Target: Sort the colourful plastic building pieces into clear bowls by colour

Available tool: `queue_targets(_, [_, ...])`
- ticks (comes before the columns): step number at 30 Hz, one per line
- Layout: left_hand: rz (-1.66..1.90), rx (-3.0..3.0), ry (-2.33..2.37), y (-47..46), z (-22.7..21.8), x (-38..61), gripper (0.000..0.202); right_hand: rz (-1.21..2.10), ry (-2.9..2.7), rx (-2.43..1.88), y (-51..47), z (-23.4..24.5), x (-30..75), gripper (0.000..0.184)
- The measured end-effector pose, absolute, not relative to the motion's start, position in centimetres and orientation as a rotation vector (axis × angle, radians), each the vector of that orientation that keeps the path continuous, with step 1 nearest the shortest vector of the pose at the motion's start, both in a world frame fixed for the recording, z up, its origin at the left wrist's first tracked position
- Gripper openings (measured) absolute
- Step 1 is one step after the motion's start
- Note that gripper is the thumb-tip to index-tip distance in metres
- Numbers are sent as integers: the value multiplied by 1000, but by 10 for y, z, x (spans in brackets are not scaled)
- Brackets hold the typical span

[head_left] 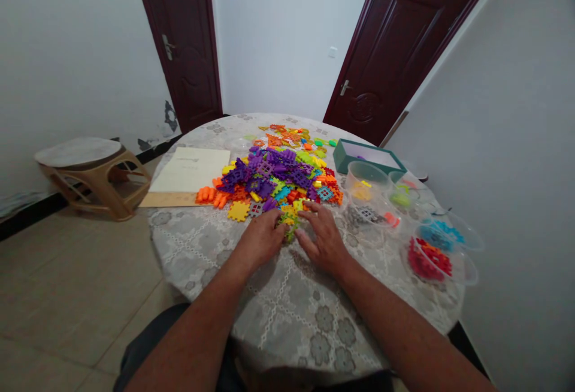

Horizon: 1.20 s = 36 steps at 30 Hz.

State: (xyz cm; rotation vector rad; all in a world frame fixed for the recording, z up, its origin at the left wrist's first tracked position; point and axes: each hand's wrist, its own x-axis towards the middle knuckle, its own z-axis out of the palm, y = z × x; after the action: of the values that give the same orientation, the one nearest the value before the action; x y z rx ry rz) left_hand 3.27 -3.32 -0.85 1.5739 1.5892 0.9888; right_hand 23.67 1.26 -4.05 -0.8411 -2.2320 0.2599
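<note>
Between my hands, at the near edge of a colourful heap, is a small yellow-green piece of interlocking plastic blocks (288,224). My left hand (265,233) has its fingers curled and pressed against the left side of that piece. On the other side, my right hand (322,233) has its fingers spread, with the fingertips by the piece and the heap. The heap of building blocks (274,173) is mostly purple, mixed with orange, yellow, blue, red and green. A yellow square block (238,211) and a grey window block (256,209) lie left of my left hand.
Clear plastic tubs hold yellow and grey blocks (363,212), blue blocks (442,234) and red blocks (426,258) on the right. A green box (368,156) stands behind them. An open notebook (191,168) lies at left; a stool (96,173) stands beyond the round table (287,314).
</note>
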Motion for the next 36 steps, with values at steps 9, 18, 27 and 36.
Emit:
queue_targets(9, [1177,942,1480,-30,0,23,46,-62,-2475,-1032,25,-47,252,35])
queue_targets(18, [1217,788,1399,-32,7,25,38,-23,-2323,-789,15,-43,242,52])
queue_targets(27, [1253,827,1281,-35,4,26,29,142,-2492,-458,-5,-36,228,65])
queue_targets(36, [1373,770,1396,-35,12,9,47,195,-2249,-691,18,-53,235,43])
